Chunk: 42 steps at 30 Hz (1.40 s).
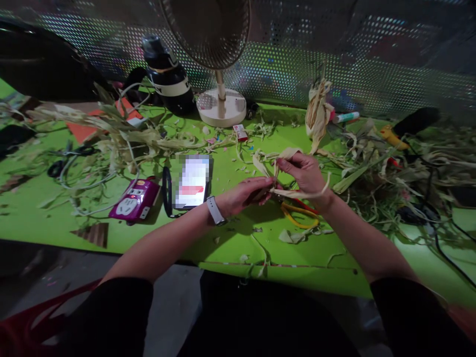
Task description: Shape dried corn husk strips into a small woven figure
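Between my two hands is a bundle of pale dried corn husk strips, with loose ends sticking out to both sides. My left hand grips the lower part of the bundle, its fingers pressed together. A little higher, my right hand pinches a strip between thumb and fingers. Scissors with yellow and red handles lie on the green table just below my right hand. A torn piece of husk rests in front of them.
A lit phone and a purple power socket with a white cable lie to the left. Behind stand a fan and a dark bottle. Heaps of husk cover the right side; a husk bundle stands at the back.
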Available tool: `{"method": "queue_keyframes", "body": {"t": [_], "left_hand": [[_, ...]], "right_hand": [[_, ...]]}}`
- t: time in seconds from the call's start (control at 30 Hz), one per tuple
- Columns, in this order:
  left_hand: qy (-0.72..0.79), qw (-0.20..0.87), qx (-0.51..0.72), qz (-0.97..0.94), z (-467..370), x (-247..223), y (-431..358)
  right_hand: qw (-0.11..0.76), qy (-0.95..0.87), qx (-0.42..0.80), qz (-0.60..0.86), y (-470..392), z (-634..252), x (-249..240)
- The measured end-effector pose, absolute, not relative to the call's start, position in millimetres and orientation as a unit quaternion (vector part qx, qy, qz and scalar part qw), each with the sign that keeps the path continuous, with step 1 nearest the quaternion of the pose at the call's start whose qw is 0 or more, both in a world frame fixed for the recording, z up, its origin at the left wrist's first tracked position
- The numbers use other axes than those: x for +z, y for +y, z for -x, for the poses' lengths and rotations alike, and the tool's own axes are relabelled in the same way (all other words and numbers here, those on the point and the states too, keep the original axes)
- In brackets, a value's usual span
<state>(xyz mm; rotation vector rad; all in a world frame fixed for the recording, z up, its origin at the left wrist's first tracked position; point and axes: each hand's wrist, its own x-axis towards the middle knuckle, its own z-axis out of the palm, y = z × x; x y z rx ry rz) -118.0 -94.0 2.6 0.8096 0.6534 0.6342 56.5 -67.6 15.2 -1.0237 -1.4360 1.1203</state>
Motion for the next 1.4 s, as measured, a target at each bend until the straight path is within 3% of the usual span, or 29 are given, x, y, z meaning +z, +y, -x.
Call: {"method": "queue_keyframes", "body": {"t": [0.27, 0.43, 0.63, 0.87, 1.13, 1.4], "left_hand": [[0.271, 0.812, 0.273, -0.44, 119, 2, -94], [0.302, 0.794, 0.391, -0.355, 117, -1, -87], [0.312, 0.796, 0.459, -0.24, 116, 4, -85], [0.251, 0.796, 0.482, -0.268, 115, 2, -92], [0.306, 0.757, 0.482, -0.317, 113, 2, -92], [0.326, 0.686, 0.491, -0.427, 114, -1, -91]], "right_hand": [[0.504, -0.572, 0.43, 0.485, -67, -56, 16], [0.46, -0.599, 0.432, 0.493, -59, -64, 12], [0.401, -0.71, 0.446, 0.368, -67, -68, 18], [0.529, -0.598, 0.435, 0.416, -73, -51, 10], [0.512, -0.617, 0.41, 0.435, -76, -49, 4], [0.599, -0.478, 0.464, 0.445, -67, -48, -4]]}}
